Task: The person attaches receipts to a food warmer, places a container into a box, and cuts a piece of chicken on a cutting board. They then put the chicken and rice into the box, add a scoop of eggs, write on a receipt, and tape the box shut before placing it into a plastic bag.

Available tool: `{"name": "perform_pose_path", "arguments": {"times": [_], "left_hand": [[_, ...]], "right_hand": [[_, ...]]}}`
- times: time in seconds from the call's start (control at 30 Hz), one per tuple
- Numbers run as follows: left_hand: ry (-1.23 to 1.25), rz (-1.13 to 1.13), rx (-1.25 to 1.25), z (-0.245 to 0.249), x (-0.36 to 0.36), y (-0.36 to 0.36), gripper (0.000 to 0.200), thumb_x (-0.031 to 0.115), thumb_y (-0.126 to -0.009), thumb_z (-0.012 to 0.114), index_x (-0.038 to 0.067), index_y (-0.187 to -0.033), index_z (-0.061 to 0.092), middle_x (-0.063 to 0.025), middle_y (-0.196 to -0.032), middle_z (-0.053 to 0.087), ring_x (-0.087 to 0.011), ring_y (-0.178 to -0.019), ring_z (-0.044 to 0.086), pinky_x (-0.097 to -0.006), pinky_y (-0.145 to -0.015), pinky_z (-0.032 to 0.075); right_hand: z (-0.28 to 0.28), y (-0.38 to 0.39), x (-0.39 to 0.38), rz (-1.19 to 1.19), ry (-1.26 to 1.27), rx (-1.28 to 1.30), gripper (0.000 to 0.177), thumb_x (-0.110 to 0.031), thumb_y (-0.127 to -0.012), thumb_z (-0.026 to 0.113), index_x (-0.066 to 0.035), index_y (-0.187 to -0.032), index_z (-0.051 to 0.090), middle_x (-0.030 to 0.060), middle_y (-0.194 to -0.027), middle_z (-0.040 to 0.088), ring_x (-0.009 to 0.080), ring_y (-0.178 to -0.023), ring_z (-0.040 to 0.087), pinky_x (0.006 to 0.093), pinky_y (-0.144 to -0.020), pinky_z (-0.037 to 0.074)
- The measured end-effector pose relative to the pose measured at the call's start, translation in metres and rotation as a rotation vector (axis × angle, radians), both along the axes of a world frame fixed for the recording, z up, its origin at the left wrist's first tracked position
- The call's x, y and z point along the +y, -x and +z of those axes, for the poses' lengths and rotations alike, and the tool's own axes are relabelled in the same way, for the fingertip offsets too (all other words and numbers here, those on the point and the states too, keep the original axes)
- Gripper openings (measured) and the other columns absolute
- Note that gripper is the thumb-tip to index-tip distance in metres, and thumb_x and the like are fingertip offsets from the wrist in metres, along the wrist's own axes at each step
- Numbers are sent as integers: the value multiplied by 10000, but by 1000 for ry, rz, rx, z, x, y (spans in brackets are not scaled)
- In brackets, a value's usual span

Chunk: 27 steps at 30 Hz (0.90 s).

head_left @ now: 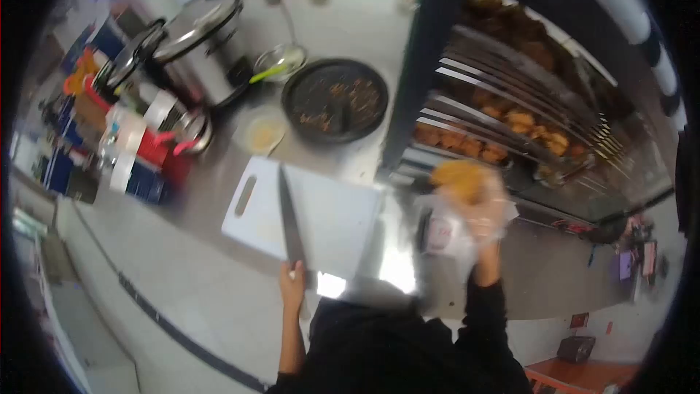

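Observation:
My left hand [293,284] is closed round the handle of a long knife [289,211]. Its blade lies over a white cutting board [335,219], pointing away from me. My right hand [483,208], in a clear plastic glove and blurred, grips a golden fried piece of food [458,179] in front of the display case. Below that hand lies white paper packaging [441,237] with red print. Between board and packaging is a shiny metal surface [397,255].
A glass display case [510,95] with fried food on racks stands at the right. Behind the board are a round dark pan [335,98] with crumbs, a bowl [262,133], and a glass bowl [284,58] with a green-handled utensil. Large metal pots [197,51] and boxes [146,175] stand left.

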<state>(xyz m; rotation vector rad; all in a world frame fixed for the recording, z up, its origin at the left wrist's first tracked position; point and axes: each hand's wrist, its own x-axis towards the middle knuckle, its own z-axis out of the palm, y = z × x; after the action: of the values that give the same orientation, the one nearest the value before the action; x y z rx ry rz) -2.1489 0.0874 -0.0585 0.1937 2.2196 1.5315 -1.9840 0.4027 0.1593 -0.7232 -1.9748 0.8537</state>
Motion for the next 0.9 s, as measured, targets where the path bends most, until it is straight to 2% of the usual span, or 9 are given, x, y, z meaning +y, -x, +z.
{"name": "perform_pose_path", "arguments": {"times": [0.07, 0.1, 0.17, 0.27, 0.37, 0.47, 0.57, 0.77, 0.9], "left_hand": [[158, -73, 84, 3, -7, 2, 347, 290, -835, 507, -16, -995, 473, -119, -652, 565, -161, -533, 530, -306, -479, 415], [267, -108, 81, 19, -5, 0, 335, 287, -839, 492, -10, -993, 476, -135, -648, 575, -190, -552, 559, -324, -498, 426], [401, -188, 96, 39, -6, 4, 308, 286, -846, 463, 17, -994, 484, -152, -643, 588, -247, -591, 591, -358, -527, 441], [520, -289, 181, 52, -13, 15, 262, 282, -851, 434, 81, -1007, 498, -155, -656, 597, -316, -638, 595, -397, -553, 452], [640, -335, 294, 57, -15, 30, 227, 268, -845, 434, 135, -1016, 501, -150, -687, 603, -341, -646, 583, -419, -557, 454], [668, -413, 342, 67, -11, 47, 208, 255, -836, 437, 153, -1004, 504, -140, -672, 597, -344, -627, 576, -431, -541, 451], [700, -546, 449, 86, 0, 58, 182, 227, -818, 445, 147, -969, 507, -133, -634, 584, -336, -593, 575, -432, -518, 452], [883, -782, 616, 91, 15, 74, 163, 206, -800, 477, 139, -946, 502, -112, -582, 561, -294, -549, 588, -405, -474, 470], [949, -841, 625, 101, 15, 83, 140, 189, -793, 474, 139, -922, 498, -97, -569, 548, -273, -523, 585, -386, -434, 466]], "right_hand": [[-69, 55, -43, 129, 98, -249, 493, -265, -595, 763, -64, -983, 536, 75, -866, 597, 163, -811, 582, 296, -666, 503], [-108, 78, -62, 276, 486, -211, 549, -280, -580, 770, -70, -1016, 511, 70, -846, 600, 138, -773, 582, 285, -640, 498], [-178, 115, -89, 478, 714, -254, 584, -376, -629, 712, -73, -1067, 473, 69, -881, 599, 149, -768, 580, 316, -697, 481], [-210, 139, -113, 342, 213, -626, 563, -411, -706, 616, -48, -1102, 447, 140, -997, 539, 294, -912, 523, 427, -797, 418], [-219, 141, -123, 261, -42, -783, 720, -555, -712, 503, -66, -1220, 355, 158, -1199, 417, 335, -1109, 370, 472, -928, 273], [-196, 140, -108, 91, -145, -856, 720, -534, -731, 488, -82, -1265, 317, 175, -1276, 315, 396, -1160, 262, 490, -955, 220], [-155, 162, -68, 197, -288, -574, 658, -495, -763, 470, -93, -1264, 331, 173, -1299, 290, 381, -1195, 239, 459, -985, 215], [-194, 227, -29, 722, -456, -803, 590, -476, -769, 474, -107, -1224, 399, 128, -1298, 310, 328, -1241, 206, 415, -1005, 230], [-229, 232, -30, 708, -323, -685, 576, -439, -751, 518, -124, -1220, 404, 111, -1295, 320, 320, -1242, 209, 408, -1008, 229]]}}
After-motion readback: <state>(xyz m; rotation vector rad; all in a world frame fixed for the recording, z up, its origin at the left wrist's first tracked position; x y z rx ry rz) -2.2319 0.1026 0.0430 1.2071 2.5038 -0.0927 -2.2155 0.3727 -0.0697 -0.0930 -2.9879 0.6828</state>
